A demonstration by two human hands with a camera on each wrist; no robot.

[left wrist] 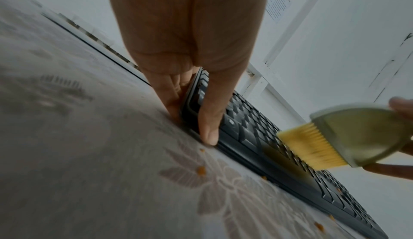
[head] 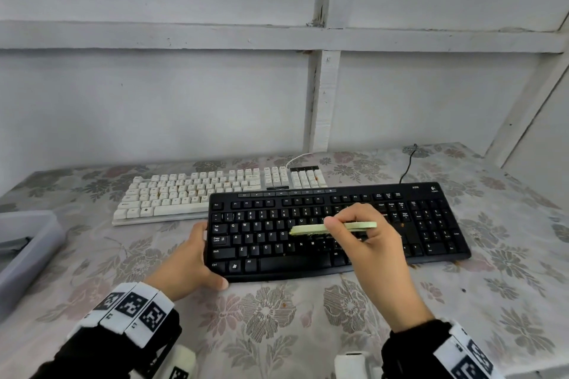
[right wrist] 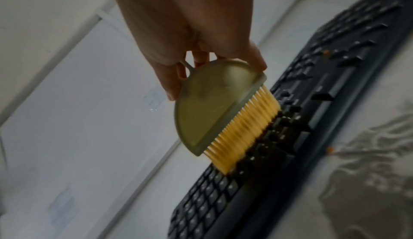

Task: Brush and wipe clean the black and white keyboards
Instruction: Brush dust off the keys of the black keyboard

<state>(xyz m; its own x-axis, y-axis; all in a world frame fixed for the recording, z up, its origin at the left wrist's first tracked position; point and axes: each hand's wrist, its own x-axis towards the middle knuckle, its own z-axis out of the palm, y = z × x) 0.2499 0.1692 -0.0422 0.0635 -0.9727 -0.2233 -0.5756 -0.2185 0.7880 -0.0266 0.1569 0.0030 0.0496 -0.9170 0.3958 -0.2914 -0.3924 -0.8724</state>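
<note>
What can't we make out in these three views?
- Head: keys under the right hand and brush on the black keyboard are hidden.
- Head: white keyboard near-right part covered by the black one.
- Head: grey tray cut off at the left edge.
- Right wrist: key legends blurred.

You have two keyboards here: one black keyboard and one white keyboard. You also have one brush and one grey bin.
</note>
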